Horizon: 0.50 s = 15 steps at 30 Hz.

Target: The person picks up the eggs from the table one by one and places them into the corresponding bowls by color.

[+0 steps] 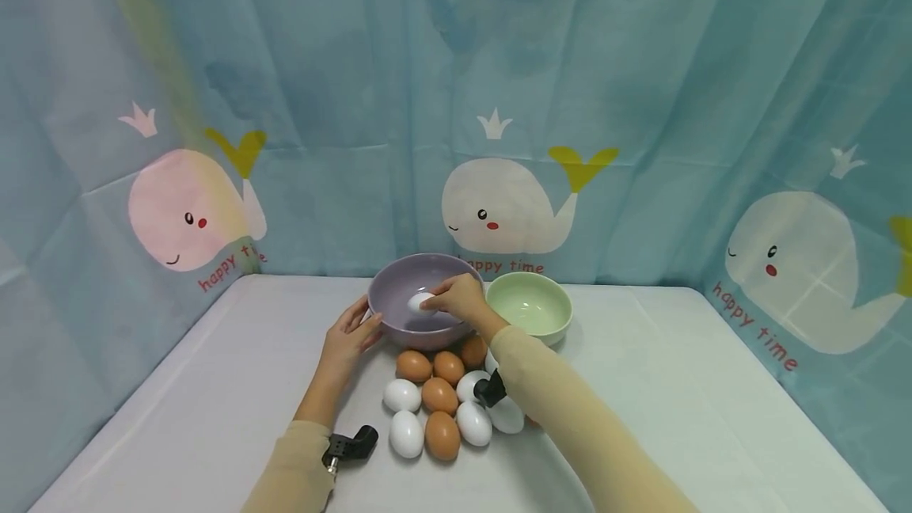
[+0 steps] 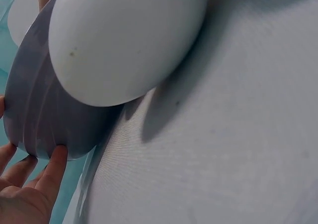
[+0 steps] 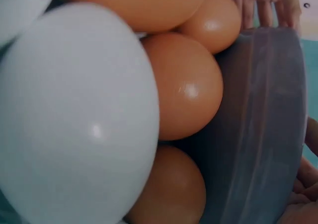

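Note:
My right hand (image 1: 459, 297) reaches into the purple bowl (image 1: 427, 332) and pinches a white egg (image 1: 419, 304) by its right end, low inside the bowl. Around the bowl's left side, my left hand (image 1: 349, 337) rests its fingertips on the outer wall. In the left wrist view those fingers (image 2: 55, 172) are spread and fairly straight against the purple wall. Brown eggs (image 1: 439, 396) and white eggs (image 1: 406, 434) lie in rows on the table in front of the bowl. My right forearm hides part of the group.
A light green bowl (image 1: 541, 323) stands right of the purple one, with my right arm crossing in front of it. The white table (image 1: 677, 386) ends at a blue curtain (image 1: 342, 101) printed with whales. Each wrist carries a black camera mount (image 1: 352, 445).

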Motion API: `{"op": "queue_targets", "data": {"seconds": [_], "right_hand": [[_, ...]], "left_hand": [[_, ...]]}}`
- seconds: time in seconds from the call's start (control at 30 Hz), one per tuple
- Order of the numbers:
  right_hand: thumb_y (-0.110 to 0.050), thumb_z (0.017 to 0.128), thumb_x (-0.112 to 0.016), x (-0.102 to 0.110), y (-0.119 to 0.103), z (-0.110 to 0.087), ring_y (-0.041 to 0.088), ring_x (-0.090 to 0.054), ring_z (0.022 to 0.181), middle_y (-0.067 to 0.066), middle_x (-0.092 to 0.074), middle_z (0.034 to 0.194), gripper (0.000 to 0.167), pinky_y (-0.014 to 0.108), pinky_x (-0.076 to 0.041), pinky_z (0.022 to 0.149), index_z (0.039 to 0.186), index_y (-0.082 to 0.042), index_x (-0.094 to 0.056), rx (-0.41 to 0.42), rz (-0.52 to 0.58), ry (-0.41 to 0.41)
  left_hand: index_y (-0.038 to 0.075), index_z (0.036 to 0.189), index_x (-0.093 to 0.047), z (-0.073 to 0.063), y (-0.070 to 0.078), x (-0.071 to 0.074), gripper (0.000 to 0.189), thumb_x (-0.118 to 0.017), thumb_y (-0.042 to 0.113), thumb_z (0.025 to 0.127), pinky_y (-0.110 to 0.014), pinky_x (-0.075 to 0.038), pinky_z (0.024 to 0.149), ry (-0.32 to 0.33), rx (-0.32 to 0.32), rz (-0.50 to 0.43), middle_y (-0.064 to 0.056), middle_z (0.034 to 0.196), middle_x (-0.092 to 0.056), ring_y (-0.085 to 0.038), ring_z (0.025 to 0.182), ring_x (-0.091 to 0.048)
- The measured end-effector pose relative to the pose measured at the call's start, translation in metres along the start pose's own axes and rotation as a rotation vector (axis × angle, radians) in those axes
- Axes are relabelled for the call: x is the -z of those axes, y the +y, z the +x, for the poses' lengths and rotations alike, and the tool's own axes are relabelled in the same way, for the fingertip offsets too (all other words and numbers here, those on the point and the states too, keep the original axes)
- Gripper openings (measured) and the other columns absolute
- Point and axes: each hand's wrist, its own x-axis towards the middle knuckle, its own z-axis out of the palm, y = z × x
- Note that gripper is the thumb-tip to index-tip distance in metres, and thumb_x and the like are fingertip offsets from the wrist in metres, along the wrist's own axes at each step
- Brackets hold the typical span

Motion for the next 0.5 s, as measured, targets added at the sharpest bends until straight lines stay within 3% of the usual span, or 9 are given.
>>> {"op": "queue_targets", "data": {"seconds": [0.2,0.5], "right_hand": [[-0.020,0.076,-0.087,-0.0028,0.0014,0.0036,0.010,-0.068,0.071,0.010,-0.078,0.098,0.032,0.019,-0.059,0.065,0.101,-0.003,-0.078,0.014,-0.062,-0.048],[-0.022,0.076,-0.087,-0.0017,0.0027,0.0071,0.009,-0.067,0.075,0.007,-0.078,0.100,0.031,0.019,-0.057,0.066,0.101,-0.006,-0.079,0.056,-0.176,-0.124]], "left_hand": [[0.009,0.156,-0.030,0.0002,-0.0005,0.0013,0.066,-0.062,0.021,0.100,-0.020,-0.056,0.099,-0.001,0.001,0.008,-0.010,0.165,-0.024,-0.024,0.148,-0.035],[0.011,0.157,-0.028,0.0011,0.0010,0.0013,0.065,-0.060,0.022,0.101,-0.022,-0.054,0.101,-0.005,0.014,0.025,-0.007,0.166,-0.023,-0.024,0.148,-0.035]]}}
